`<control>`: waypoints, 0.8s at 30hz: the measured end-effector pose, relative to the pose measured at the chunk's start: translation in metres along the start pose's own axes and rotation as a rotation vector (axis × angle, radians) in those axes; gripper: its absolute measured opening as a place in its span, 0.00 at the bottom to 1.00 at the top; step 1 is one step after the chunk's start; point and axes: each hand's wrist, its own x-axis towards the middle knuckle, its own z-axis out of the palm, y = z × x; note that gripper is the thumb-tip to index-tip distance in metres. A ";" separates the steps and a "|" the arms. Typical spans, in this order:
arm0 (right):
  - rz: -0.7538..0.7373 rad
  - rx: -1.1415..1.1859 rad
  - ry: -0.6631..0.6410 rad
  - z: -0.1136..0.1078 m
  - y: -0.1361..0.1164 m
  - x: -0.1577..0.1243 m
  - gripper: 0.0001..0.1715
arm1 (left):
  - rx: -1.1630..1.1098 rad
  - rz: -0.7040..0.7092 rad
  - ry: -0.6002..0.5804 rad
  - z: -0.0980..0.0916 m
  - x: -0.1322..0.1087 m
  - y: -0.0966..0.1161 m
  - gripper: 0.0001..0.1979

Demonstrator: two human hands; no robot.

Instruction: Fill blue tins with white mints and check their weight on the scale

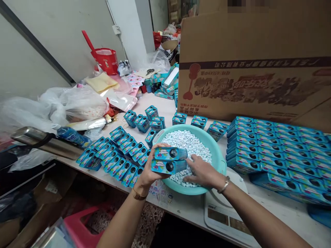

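Note:
My left hand (150,168) is wrapped around two small blue candy boxes, one above the other. The upper candy box (162,153) and the lower candy box (161,166) each have a round dark hole in the printed face, and they are held over the near left side of the basin. A mint-green plastic basin (217,148) holds a heap of small white candies (183,137). My right hand (203,172) reaches into that heap from the right, thumb apart from the other fingers; whether candies lie under its palm is hidden.
Rows of blue boxes (124,144) stand left of the basin, and a large block of blue boxes (274,144) stands right. A white scale (219,220) sits at the near edge. Behind rises a big carton (248,38). A steel flask (51,143) lies left.

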 end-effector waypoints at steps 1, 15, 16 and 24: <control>0.000 -0.039 -0.026 0.003 -0.003 0.004 0.33 | 0.008 0.010 -0.006 -0.001 -0.001 0.003 0.40; 0.344 1.957 0.616 -0.040 -0.021 0.029 0.07 | 0.592 -0.238 0.178 0.028 0.023 -0.021 0.38; 0.328 1.996 0.702 -0.044 -0.030 0.030 0.07 | 0.636 -0.255 0.167 0.030 0.025 -0.023 0.38; 0.185 1.939 1.008 -0.053 -0.061 0.037 0.08 | 0.582 -0.221 0.070 0.040 0.026 -0.024 0.39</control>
